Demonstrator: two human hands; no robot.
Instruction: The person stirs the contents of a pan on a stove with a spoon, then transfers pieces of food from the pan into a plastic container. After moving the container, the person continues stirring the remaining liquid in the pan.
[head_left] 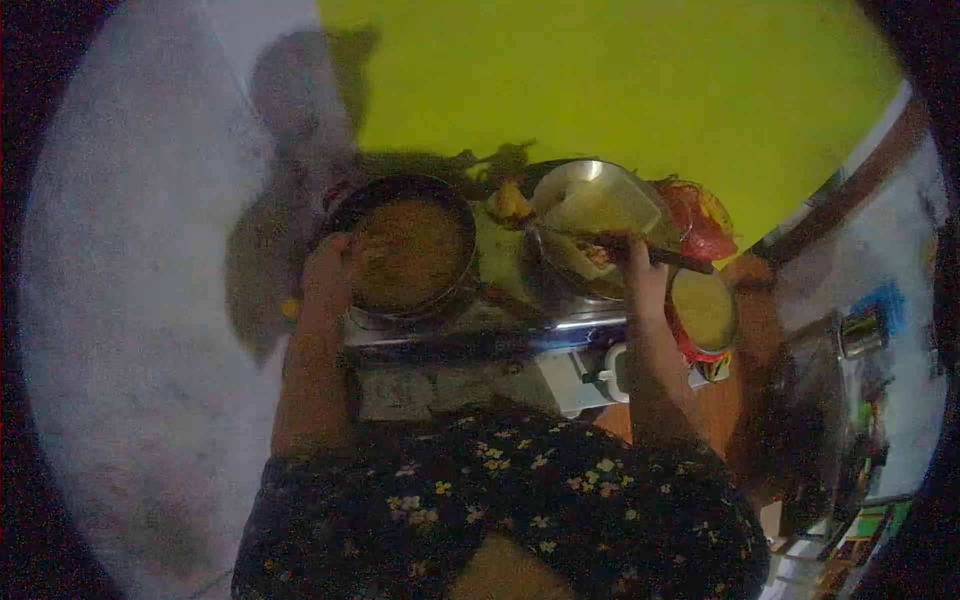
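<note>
A deep dark pan [417, 247] with brown food in it stands on the left side of the stove. My left hand [330, 272] is closed at its left rim, fingers overlapping the edge. To the right, my right hand [641, 265] grips a long dark handle [690, 261] that slants over a metal pot [560, 262]. The handle's far end is blurred among pale and reddish food pieces [600, 255]. Behind this hand, a translucent whitish container [600, 205] leans inside or over the pot.
A red plastic bag [698, 222] lies right of the pot, near a round tub with a yellowish top [703, 308]. A yellowish item [511, 203] sits between the vessels. The stove's front edge [480, 343] runs below; a white-rimmed object [615, 372] is near it. A green wall [620, 90] rises behind.
</note>
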